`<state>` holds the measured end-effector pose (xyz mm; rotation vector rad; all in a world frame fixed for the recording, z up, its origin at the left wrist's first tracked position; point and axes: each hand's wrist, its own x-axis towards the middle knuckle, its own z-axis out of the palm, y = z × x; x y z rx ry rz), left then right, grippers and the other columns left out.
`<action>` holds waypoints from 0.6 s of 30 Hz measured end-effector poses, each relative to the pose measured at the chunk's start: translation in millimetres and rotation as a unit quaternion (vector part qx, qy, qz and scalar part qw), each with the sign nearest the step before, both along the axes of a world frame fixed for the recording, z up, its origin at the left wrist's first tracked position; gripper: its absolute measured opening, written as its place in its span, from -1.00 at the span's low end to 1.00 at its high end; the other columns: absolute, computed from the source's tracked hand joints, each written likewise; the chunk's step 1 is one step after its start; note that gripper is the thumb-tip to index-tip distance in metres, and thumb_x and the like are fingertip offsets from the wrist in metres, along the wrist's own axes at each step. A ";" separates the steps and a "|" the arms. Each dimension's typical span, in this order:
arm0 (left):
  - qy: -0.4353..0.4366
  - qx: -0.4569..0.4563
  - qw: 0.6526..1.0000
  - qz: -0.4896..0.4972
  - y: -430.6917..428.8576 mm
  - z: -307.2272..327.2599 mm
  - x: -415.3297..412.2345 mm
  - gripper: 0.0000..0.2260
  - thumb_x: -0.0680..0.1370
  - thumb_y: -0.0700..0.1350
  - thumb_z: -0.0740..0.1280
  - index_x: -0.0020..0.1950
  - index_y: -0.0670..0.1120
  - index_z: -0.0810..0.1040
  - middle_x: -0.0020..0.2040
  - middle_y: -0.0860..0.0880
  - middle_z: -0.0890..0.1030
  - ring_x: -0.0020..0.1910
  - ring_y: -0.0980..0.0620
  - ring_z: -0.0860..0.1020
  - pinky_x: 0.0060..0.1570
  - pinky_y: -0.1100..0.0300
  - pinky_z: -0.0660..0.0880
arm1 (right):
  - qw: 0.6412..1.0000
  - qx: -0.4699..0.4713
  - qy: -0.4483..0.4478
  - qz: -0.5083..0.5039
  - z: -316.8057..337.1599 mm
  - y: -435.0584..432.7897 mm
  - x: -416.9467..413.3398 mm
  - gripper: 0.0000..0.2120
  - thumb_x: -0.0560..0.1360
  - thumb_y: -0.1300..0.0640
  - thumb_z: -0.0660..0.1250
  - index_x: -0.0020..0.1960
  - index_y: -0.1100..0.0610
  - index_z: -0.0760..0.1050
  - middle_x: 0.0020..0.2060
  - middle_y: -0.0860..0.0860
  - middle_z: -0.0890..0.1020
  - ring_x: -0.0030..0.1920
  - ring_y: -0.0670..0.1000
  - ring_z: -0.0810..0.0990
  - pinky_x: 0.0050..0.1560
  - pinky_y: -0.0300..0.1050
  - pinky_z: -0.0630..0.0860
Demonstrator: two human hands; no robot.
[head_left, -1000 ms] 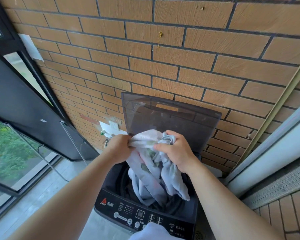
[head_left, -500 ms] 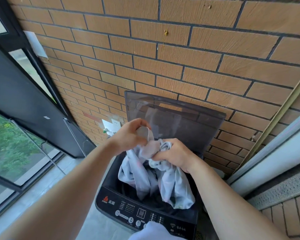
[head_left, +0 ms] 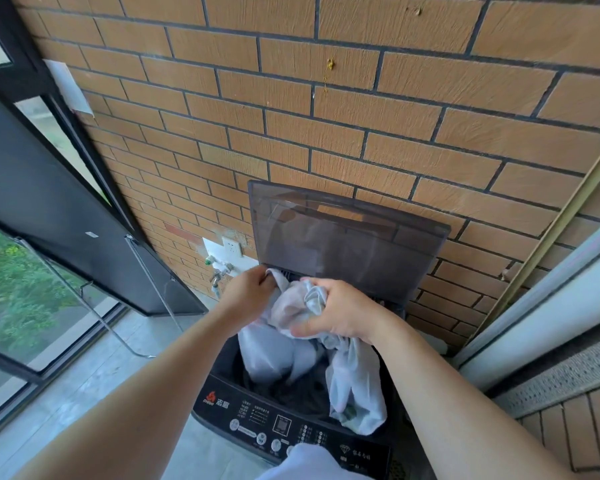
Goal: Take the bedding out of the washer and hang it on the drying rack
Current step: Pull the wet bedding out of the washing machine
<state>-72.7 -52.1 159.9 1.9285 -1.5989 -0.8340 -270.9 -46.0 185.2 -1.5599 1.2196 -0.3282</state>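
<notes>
Your left hand and right hand clutch the bedding, half out of the washer at 6 o'clock; nothing hung yet.

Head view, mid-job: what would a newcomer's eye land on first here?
Both hands at centre: the left hand and right hand each grip a bunch of pale bedding, which hangs down into the open top of the black washer. Behind them the tinted lid stands raised against an orange brick wall that fills the upper frame.
</notes>
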 end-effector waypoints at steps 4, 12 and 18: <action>0.028 -0.034 0.997 -0.069 -2.1 42.3 -6.7 -0.82 0.46 -0.28 0.29 -0.04 -0.02 0.55 -0.19 0.04 0.56 -0.26 0.03 0.50 -0.36 0.23 0.38 | 0.998 0.029 -0.050 -0.004 -1.2 5.5 4.4 -0.56 0.21 0.08 0.65 0.01 0.19 0.62 -0.15 0.06 0.70 -0.14 -0.01 0.60 -0.01 0.03 0.58; -0.153 0.059 0.980 -0.109 1.3 -10.9 24.8 -0.82 0.60 -0.12 0.31 0.18 -0.10 0.58 0.02 -0.12 0.66 -0.01 -0.15 0.61 -0.03 0.03 0.55 | 0.973 -0.025 -0.202 -0.109 18.3 7.4 3.2 -0.78 0.35 0.38 0.53 -0.08 0.13 0.66 -0.15 0.05 0.73 -0.05 0.03 0.71 0.09 -0.02 0.60; -0.091 0.032 0.992 -0.081 8.3 -17.4 12.3 -0.83 0.66 -0.18 0.15 0.10 -0.13 0.54 -0.12 -0.20 0.64 -0.29 -0.11 0.54 -0.36 0.12 0.36 | 0.990 -0.022 -0.084 -0.111 4.6 7.5 3.9 -0.46 0.29 0.07 0.66 0.20 0.02 0.55 -0.02 -0.08 0.70 0.01 -0.10 0.67 0.09 -0.14 0.59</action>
